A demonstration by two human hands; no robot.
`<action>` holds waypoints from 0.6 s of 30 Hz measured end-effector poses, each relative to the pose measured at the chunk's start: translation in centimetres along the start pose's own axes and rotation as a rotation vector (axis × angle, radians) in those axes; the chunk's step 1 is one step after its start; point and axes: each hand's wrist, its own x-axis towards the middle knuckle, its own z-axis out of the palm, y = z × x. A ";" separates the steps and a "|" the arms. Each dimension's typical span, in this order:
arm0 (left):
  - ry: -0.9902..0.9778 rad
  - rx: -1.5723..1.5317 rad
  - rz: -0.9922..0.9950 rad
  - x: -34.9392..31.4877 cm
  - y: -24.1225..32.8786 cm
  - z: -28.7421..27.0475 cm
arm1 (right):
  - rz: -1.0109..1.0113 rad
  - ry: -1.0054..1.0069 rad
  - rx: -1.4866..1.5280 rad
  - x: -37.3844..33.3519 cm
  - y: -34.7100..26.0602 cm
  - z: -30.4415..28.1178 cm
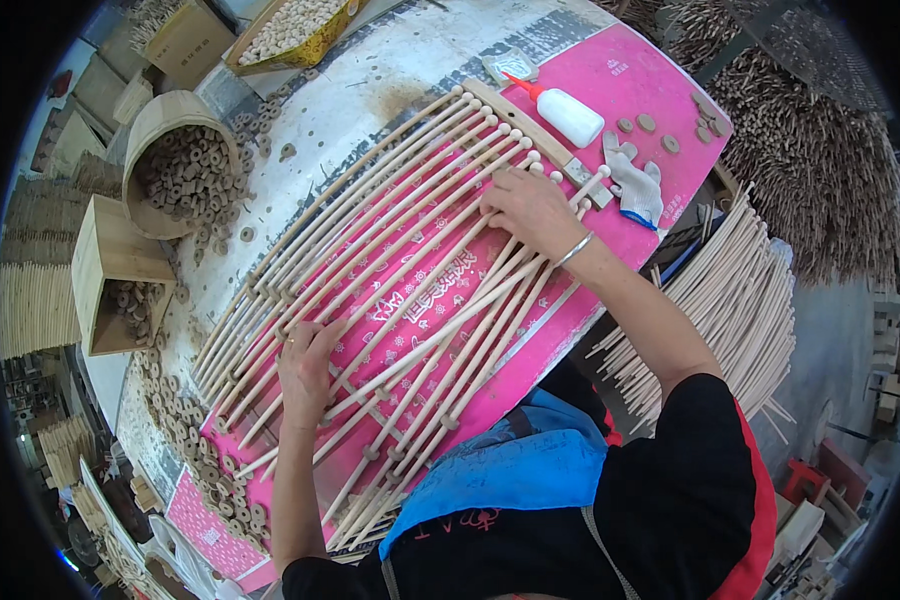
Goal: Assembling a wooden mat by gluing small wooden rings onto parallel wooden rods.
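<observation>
Rods (410, 235) of pale wood, tipped with round balls (516, 134), lay side by side across a pink sheet (590, 75), a few slanting over others; the right hand (530, 207) curled down among the rods just beside the balls, its fingers bent; the left hand (307, 362) bent over them nearer their other ends, one digit out to the right; I could not tell what either pinched; a wooden bar (530, 128) lay beside the balls, with a white bottle (570, 117) and a glove (635, 182) beyond; rings (185, 430) littered the left side, near a wooden tub (160, 115) holding more.
</observation>
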 end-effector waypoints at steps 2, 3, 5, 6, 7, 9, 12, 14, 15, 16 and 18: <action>0.036 0.170 0.085 1.0 0.2 0.4 | 0.015 0.001 0.010 0.1 0.9 -0.3; 0.052 0.223 0.082 1.4 0.4 0.4 | 0.019 0.024 0.023 0.3 1.0 -0.3; 0.091 0.232 0.050 1.9 0.7 0.3 | -0.009 0.042 0.018 0.9 1.1 -0.4; 0.080 0.158 -0.023 1.7 1.0 0.2 | -0.004 0.065 0.038 1.2 1.1 -0.6; 0.115 0.154 0.010 1.3 1.3 0.0 | 0.050 0.038 0.048 1.3 1.0 -0.8; 0.081 0.108 -0.005 0.2 1.7 -0.4 | 0.122 0.102 0.224 0.7 0.8 -2.0; 0.005 0.184 0.048 -2.0 2.2 -0.6 | 0.196 0.099 0.251 -1.5 0.3 -4.0; -0.007 0.142 0.023 -2.6 2.1 -0.6 | 0.126 0.071 0.266 -3.4 -0.5 -4.3; 0.010 0.143 0.002 -2.7 2.0 -0.6 | 0.150 0.049 0.259 -4.0 -0.7 -4.2; 0.027 0.145 0.016 -2.7 1.9 -0.5 | 0.106 0.155 0.202 -4.4 -0.7 -4.0; 0.064 0.248 0.051 -2.5 2.0 -0.3 | 0.114 0.288 0.250 -4.8 -0.1 -3.6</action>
